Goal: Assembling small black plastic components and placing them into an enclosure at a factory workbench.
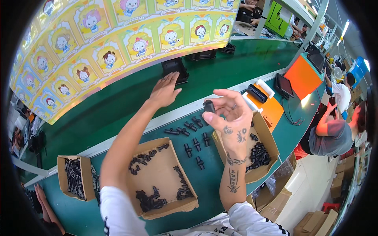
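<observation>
My left hand (165,91) stretches over the green belt with its fingers extended, the fingertips at the near edge of a black plastic housing (180,70). Whether they press on it I cannot tell. Between the thumb and fingers of my right hand (232,112), a small black plastic fitting (209,106) is held up above the bench. Several similar black fittings (197,144) lie loose on the green bench top below. A shallow cardboard box (157,179) with more small black parts sits under my left forearm. Another cardboard box (271,139), partly hidden by my right arm, holds a pile of black fittings.
A small carton of screw-like pieces (75,177) stands at the left. A large cartoon-printed sheet (118,47) overhangs the belt. At the right are an orange panel (302,76), a small screen (283,84) and cables. Other people (334,133) are at the right; another person's hands (43,200) show lower left.
</observation>
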Motion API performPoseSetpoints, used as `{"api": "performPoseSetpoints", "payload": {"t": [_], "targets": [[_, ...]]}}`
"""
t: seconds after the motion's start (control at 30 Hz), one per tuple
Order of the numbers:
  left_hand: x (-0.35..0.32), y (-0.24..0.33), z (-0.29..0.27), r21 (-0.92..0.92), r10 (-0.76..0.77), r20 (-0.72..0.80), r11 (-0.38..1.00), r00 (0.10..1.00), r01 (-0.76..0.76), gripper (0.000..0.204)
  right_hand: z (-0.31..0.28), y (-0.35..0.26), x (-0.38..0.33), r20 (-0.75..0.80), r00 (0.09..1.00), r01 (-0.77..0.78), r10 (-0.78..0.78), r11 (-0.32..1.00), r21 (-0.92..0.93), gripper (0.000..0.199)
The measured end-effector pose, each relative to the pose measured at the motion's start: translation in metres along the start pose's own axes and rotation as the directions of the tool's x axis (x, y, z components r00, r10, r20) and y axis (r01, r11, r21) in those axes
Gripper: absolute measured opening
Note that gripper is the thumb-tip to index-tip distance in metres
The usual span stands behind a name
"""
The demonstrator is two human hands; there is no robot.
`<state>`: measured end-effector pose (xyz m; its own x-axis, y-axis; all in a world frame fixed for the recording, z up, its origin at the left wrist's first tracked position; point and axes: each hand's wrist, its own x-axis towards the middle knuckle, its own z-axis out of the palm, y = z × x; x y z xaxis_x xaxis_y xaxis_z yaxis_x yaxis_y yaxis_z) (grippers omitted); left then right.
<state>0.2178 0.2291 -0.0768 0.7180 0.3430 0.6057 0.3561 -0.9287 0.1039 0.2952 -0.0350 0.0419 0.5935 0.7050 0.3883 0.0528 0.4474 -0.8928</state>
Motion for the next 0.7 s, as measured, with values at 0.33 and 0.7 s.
{"api": "performPoseSetpoints", "payload": {"t": [0.33, 0.7], "targets": [[-0.034, 0.089, -0.061, 0.478, -0.122, 0.172, 0.878, 0.978, 0.025, 0.040, 0.001, -0.021, -0.033, 0.136, 0.978, 0.170, -0.160, 0.983, -0.070, 0.052], [-0.272, 0.321, -0.250, -0.936, -0.749, 0.071, 0.178, 0.659, 0.303, 0.067, -0.151, -0.025, -0.184, 0.280, 0.848, 0.486, -0.449, 0.871, -0.075, 0.060]]}}
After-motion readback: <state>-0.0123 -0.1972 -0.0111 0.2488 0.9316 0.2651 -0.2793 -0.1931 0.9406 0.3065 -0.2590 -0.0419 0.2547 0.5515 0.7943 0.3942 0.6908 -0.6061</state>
